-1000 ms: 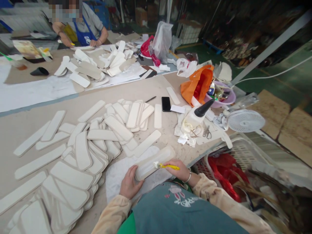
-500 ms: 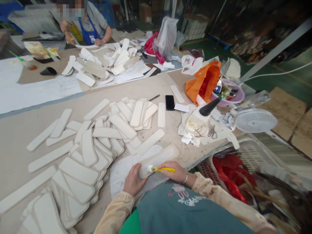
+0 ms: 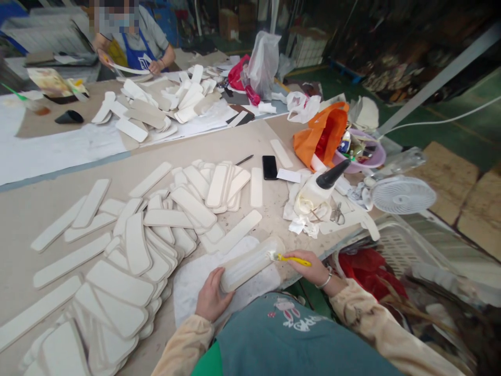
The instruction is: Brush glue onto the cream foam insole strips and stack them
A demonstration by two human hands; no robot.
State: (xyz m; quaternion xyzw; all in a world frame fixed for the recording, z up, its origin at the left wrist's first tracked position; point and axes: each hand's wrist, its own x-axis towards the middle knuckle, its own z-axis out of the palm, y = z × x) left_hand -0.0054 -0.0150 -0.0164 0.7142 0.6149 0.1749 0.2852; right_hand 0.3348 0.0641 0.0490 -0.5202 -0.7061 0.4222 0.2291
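A long pale strip [image 3: 250, 265] with rounded ends lies slanted on a white sheet [image 3: 186, 284] in front of me. My left hand [image 3: 214, 293] holds the near left end of this strip, thumb and fingers at its edge. In my right hand [image 3: 312, 265] is a small brush [image 3: 295, 259] with a yellow handle. Its white-coated bristles touch the strip near the far right end. Wet-looking white streaks run along the strip's surface. Just to the left spreads a large overlapping heap of cream strips [image 3: 160, 219].
A glue bottle [image 3: 313, 190] with a black nozzle, a phone [image 3: 270, 167] and an orange bag [image 3: 324, 136] stand to the right, beside a white fan [image 3: 403, 195]. A crate [image 3: 405, 245] is by the table's edge. Across the table a co-worker [image 3: 135, 47] handles a strip.
My right hand has moved the brush rightward along the strip, from near its left end to near its right end. My left hand stays at the left end.
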